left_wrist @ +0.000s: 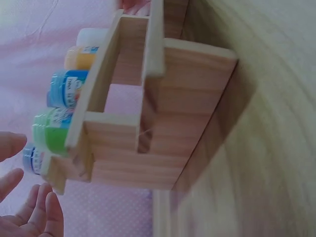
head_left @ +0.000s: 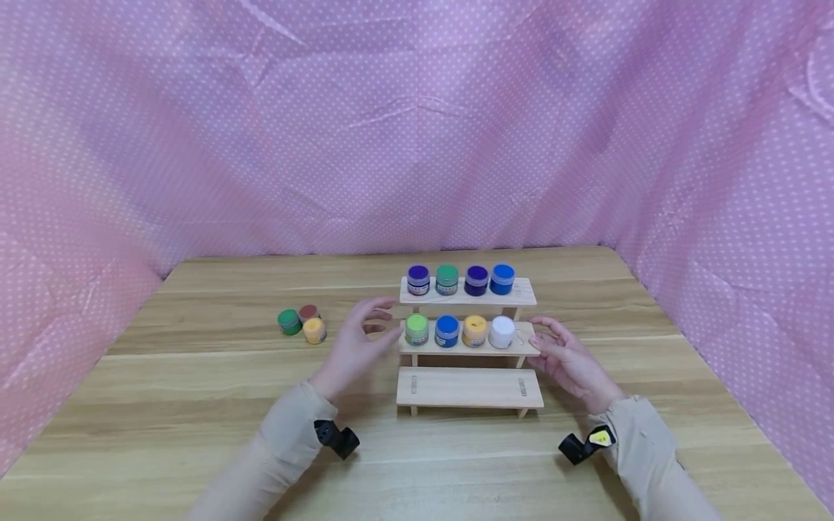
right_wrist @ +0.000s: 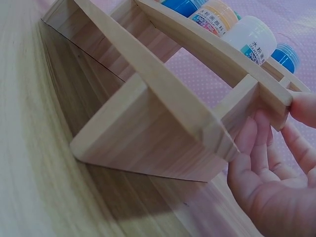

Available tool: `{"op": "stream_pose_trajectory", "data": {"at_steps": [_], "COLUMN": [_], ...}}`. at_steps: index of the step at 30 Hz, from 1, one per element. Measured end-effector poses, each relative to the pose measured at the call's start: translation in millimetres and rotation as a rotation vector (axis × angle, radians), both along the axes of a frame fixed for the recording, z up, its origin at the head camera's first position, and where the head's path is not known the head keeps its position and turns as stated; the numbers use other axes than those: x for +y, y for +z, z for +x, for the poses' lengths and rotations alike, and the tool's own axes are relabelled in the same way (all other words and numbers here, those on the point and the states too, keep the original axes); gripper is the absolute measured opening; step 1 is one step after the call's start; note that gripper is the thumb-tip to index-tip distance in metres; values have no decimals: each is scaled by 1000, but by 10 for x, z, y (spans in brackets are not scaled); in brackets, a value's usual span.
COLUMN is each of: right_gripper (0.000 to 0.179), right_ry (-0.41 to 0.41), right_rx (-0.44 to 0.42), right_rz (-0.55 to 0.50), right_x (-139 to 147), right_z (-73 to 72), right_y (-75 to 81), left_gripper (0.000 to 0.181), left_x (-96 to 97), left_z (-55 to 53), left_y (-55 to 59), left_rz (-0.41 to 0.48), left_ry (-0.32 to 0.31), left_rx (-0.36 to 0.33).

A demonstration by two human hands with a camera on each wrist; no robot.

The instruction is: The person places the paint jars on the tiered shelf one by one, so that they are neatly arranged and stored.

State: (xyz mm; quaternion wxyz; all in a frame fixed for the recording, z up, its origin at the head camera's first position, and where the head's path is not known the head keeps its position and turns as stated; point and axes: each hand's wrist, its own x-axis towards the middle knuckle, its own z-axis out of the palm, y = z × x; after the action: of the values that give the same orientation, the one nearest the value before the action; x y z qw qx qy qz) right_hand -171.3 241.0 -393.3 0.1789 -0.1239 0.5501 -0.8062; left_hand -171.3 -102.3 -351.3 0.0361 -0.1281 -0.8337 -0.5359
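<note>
A three-step wooden rack [head_left: 469,388] stands on the table. On its middle step sit a light green paint jar [head_left: 417,330], a blue one [head_left: 447,331], a yellow-orange one [head_left: 475,331] and a white one [head_left: 502,333]. The top step bears two purple jars, a green jar [head_left: 447,280] and a blue jar [head_left: 502,280]. My right hand [head_left: 573,362] grips the right end of the middle step, thumb [right_wrist: 302,106] at its edge and fingers curled beneath. Beside the left end, close to the light green jar, my left hand [head_left: 360,340] holds nothing, its fingers loosely bent.
Left of the rack, a dark green jar [head_left: 289,322], a red-brown jar [head_left: 308,312] and a yellow-orange jar [head_left: 315,331] stand grouped on the wooden table [head_left: 195,376]. A pink dotted cloth [head_left: 391,130] hangs behind and around the table.
</note>
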Motion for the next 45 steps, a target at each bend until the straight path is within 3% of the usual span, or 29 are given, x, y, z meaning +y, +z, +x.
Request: {"op": "stream_pose_trajectory", "data": {"at_steps": [14, 30, 36, 45], "right_gripper": [25, 24, 23, 22], "right_ry": [-14, -18, -23, -45], "right_rx": [14, 16, 9, -7], "right_rz": [48, 28, 40, 86], "right_x": [3, 8, 11, -3], "right_z": [1, -20, -13, -2], "right_y": [-15, -55, -53, -20], "left_gripper": [39, 34, 33, 34], "left_x": [-214, -450, -516, -677], "left_z": [42, 16, 20, -16], "left_y": [74, 4, 5, -72], "left_rz": [-12, 25, 17, -6], "left_ry": [68, 148, 183, 183], "left_rx": [21, 81, 50, 29]}}
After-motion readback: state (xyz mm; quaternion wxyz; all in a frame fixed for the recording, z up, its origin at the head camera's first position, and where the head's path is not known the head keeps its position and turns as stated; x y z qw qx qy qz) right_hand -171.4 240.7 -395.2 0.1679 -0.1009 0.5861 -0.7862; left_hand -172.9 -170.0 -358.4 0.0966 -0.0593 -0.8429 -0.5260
